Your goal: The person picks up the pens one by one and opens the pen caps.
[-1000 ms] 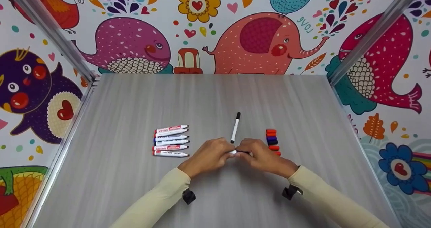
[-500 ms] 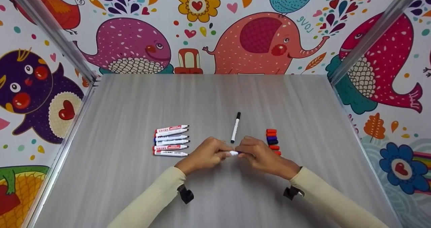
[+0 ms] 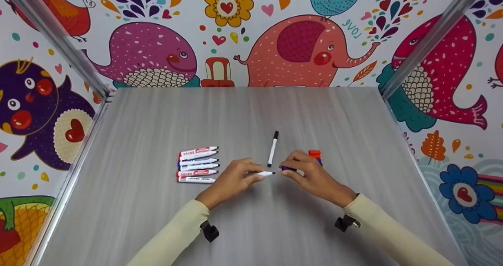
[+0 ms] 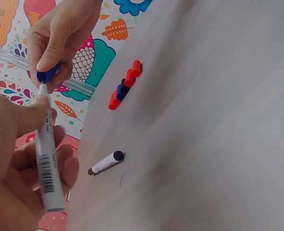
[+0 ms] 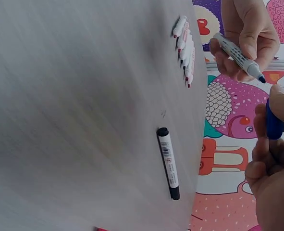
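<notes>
My left hand (image 3: 234,179) holds a white whiteboard marker (image 4: 46,154), its bare blue tip facing right in the head view. Pinched in my right hand (image 3: 312,173) is a blue marker cap (image 5: 275,122), its opening seen in the left wrist view. Cap and tip are a small gap apart, above the table. Just beyond the hands lies a white marker with black ends (image 3: 273,149). To the left, several uncapped markers (image 3: 197,166) lie in a row, tips pointing right. Loose red, blue and black caps (image 4: 125,84) form a row at the right, partly behind my right hand in the head view.
A grey wood-grain table (image 3: 251,112) spreads under both hands. Behind and beside it stand walls with cartoon animals (image 3: 302,54). Metal posts (image 3: 59,42) rise at its far corners. A dark camera mount sits at each wrist (image 3: 209,231).
The hands have drawn apart, and the blue cap has come off the marker with the right hand. The marker's bare tip now shows in the left hand.
</notes>
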### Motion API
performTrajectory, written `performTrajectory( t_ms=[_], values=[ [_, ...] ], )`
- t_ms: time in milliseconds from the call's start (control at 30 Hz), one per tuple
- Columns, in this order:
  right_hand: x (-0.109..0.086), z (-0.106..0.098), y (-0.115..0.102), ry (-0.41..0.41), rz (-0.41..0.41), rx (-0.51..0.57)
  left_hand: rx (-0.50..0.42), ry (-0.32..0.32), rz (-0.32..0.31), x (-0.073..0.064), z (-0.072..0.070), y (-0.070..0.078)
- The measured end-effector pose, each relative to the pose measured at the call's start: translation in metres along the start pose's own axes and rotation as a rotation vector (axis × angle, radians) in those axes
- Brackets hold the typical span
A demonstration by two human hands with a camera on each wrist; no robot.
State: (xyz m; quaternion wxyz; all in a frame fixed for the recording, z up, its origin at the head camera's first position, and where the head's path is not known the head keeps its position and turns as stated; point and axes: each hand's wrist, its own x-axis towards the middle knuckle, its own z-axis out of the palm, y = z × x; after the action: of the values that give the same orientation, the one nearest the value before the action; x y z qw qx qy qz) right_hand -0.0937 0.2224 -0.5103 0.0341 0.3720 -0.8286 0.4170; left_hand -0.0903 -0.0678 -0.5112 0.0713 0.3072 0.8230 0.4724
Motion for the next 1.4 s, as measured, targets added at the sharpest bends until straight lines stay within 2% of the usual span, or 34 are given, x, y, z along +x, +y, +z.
performTrajectory(
  t_ms=[233,467,700,867,1033,1267,1400],
  values=[
    [-0.006,0.0,0.003,-0.007,0.024,0.018,0.015,0.032,-0.001,-0.009,-0.003,-0.007],
    [-0.011,-0.002,0.005,-0.013,0.078,0.019,0.048,0.091,0.016,-0.016,-0.008,-0.014],
    [-0.021,0.0,0.012,0.009,0.063,0.015,0.115,0.133,-0.036,-0.031,-0.013,-0.021],
    [-0.03,0.001,0.017,0.038,0.08,-0.008,0.116,0.16,-0.07,-0.044,-0.015,-0.027],
    [-0.04,0.002,0.021,0.048,0.113,0.006,0.114,0.2,-0.048,-0.055,-0.016,-0.035],
    [-0.053,0.006,0.026,0.054,0.117,0.013,0.187,0.262,-0.012,-0.065,-0.015,-0.041],
    [-0.057,0.005,0.028,0.089,0.111,0.015,0.205,0.287,-0.02,-0.071,-0.016,-0.042]
  ],
)
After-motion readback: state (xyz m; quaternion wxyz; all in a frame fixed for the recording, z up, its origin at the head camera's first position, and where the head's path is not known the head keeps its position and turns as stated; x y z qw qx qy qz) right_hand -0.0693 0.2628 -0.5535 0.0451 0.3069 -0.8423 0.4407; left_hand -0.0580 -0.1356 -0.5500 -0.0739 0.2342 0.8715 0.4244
